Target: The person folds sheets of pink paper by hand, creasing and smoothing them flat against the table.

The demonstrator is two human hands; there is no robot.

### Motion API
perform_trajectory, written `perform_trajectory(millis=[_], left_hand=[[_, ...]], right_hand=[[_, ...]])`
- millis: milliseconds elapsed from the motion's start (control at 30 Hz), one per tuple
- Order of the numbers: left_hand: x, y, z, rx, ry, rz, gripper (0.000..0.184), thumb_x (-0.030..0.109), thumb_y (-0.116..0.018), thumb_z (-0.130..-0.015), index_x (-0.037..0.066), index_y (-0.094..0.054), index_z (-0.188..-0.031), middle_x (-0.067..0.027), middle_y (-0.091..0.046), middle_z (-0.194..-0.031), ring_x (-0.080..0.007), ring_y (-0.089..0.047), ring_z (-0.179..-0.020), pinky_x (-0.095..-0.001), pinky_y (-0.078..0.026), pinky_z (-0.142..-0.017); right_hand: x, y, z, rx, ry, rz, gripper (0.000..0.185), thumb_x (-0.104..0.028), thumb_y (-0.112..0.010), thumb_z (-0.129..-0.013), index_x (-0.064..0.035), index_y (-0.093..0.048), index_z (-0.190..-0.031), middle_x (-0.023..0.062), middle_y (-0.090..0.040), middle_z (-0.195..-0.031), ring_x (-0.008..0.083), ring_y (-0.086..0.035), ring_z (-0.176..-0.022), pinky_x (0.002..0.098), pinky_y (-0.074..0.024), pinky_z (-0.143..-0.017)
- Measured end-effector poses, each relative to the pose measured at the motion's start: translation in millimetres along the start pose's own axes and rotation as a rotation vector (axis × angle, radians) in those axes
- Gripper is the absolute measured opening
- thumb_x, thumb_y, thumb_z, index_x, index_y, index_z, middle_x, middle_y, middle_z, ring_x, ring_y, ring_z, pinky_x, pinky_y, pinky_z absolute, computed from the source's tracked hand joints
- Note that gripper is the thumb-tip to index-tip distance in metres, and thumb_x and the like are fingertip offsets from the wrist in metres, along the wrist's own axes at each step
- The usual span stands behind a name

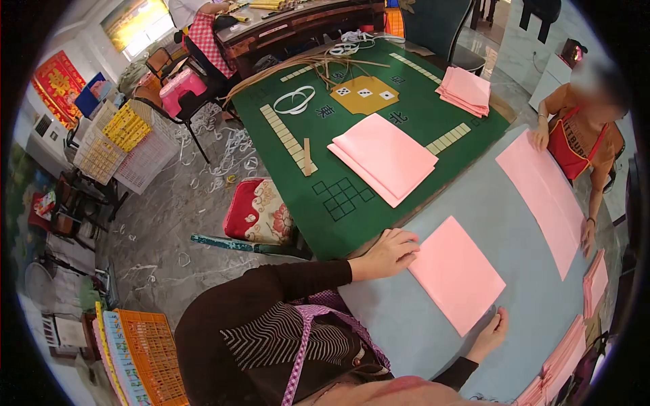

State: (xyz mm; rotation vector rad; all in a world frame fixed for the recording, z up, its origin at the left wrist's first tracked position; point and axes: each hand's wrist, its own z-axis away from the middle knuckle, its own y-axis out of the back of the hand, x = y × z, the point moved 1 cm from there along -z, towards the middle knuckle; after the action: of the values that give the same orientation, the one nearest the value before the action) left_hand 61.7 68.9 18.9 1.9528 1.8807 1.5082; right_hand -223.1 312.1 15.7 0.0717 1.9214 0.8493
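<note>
A folded pink sheet (457, 276) lies flat on the grey-blue tabletop in front of me. At its left corner, my left hand (389, 254) has its fingers bent together and closed on the edge. Just off the lower right edge of the sheet is my right hand (489, 336), fingers loosely curled and a little apart, with nothing seen in it. Beyond my left hand, a stack of folded pink sheets (383, 160) rests on a green mahjong-patterned board (284, 196).
Across the table, another person (586, 128) has both hands on a long unfolded pink sheet (542, 199). More pink stacks lie at the board's far corner (464, 91) and along the right edge (558, 358). White strap loops (295, 100) and brown strips (308, 68) lie on the board. A red-cushioned chair (261, 213) stands left.
</note>
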Motion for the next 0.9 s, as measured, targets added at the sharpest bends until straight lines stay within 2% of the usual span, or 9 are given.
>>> perform_trajectory(millis=[67, 133, 267, 333, 467, 533, 900], left_hand=[[-0.2, -0.5, 0.0, -0.004, 0.002, -0.004, 0.015, 0.013, -0.065, -0.084, 0.008, -0.066, -0.098, -0.0067, -0.058, -0.116, -0.0253, -0.051, -0.107, -0.0393, -0.037, -0.089], [0.0, -0.4, 0.2, 0.0, 0.01, 0.014, 0.015, 0.013, -0.065, -0.084, 0.008, -0.066, -0.098, -0.0069, -0.058, -0.116, -0.0258, -0.05, -0.108, -0.0394, -0.037, -0.09], [0.2, 0.3, 0.0, -0.017, 0.016, 0.01, 0.015, 0.012, -0.065, -0.084, 0.008, -0.066, -0.098, -0.0069, -0.058, -0.116, -0.0261, -0.05, -0.108, -0.0394, -0.037, -0.09], [0.8, 0.8, 0.0, -0.022, 0.021, 0.016, 0.015, 0.012, -0.065, -0.084, 0.008, -0.066, -0.098, -0.007, -0.058, -0.115, -0.0262, -0.05, -0.109, -0.0393, -0.037, -0.09], [2.2, 2.1, -0.9, -0.024, 0.02, 0.013, 0.015, 0.012, -0.065, -0.084, 0.008, -0.066, -0.098, -0.0069, -0.058, -0.115, -0.0261, -0.05, -0.109, -0.0392, -0.037, -0.091], [2.3, 2.0, -0.8, -0.025, 0.023, 0.021, 0.015, 0.012, -0.066, -0.084, 0.007, -0.066, -0.098, -0.0069, -0.058, -0.115, -0.0263, -0.051, -0.109, -0.0393, -0.038, -0.091], [1.8, 1.5, -0.6, -0.009, 0.035, 0.036, 0.017, 0.012, -0.066, -0.083, 0.007, -0.066, -0.1, -0.0073, -0.059, -0.115, -0.0269, -0.052, -0.108, -0.0395, -0.038, -0.091]], right_hand=[[0.3, -0.7, 0.5, 0.001, 0.001, 0.02, 0.029, -0.013, -0.048, -0.097, 0.0076, -0.059, -0.115, 0.0172, -0.062, -0.118, 0.0273, -0.057, -0.11, 0.0357, -0.0424, -0.098], [3.5, -3.4, 0.3, 0.056, 0.044, 0.007, 0.027, -0.01, -0.048, -0.097, 0.0061, -0.061, -0.114, 0.0137, -0.066, -0.11, 0.0246, -0.06, -0.102, 0.0345, -0.0449, -0.093], [5.6, -2.8, 0.0, 0.053, 0.053, 0.023, 0.027, -0.01, -0.048, -0.097, 0.0064, -0.061, -0.114, 0.0133, -0.066, -0.11, 0.0239, -0.06, -0.102, 0.0342, -0.0448, -0.094], [2.3, -1.2, 1.1, 0.009, -0.014, -0.019, 0.028, -0.013, -0.048, -0.098, 0.0067, -0.059, -0.115, 0.0166, -0.062, -0.119, 0.0267, -0.058, -0.11, 0.0355, -0.0428, -0.097], [6.3, -2.4, 0.5, 0.018, -0.016, -0.006, 0.028, -0.013, -0.048, -0.098, 0.0065, -0.059, -0.114, 0.0164, -0.062, -0.119, 0.0262, -0.057, -0.11, 0.0358, -0.0424, -0.097], [6.8, -2.7, 0.8, 0.038, -0.002, -0.042, 0.028, -0.011, -0.047, -0.097, 0.0058, -0.061, -0.116, 0.0129, -0.065, -0.113, 0.0233, -0.059, -0.105, 0.0336, -0.0435, -0.096], [7.1, -1.0, -0.6, 0.029, 0.003, -0.021, 0.028, -0.012, -0.048, -0.097, 0.006, -0.06, -0.115, 0.0144, -0.064, -0.114, 0.0246, -0.058, -0.106, 0.0345, -0.0434, -0.095]])
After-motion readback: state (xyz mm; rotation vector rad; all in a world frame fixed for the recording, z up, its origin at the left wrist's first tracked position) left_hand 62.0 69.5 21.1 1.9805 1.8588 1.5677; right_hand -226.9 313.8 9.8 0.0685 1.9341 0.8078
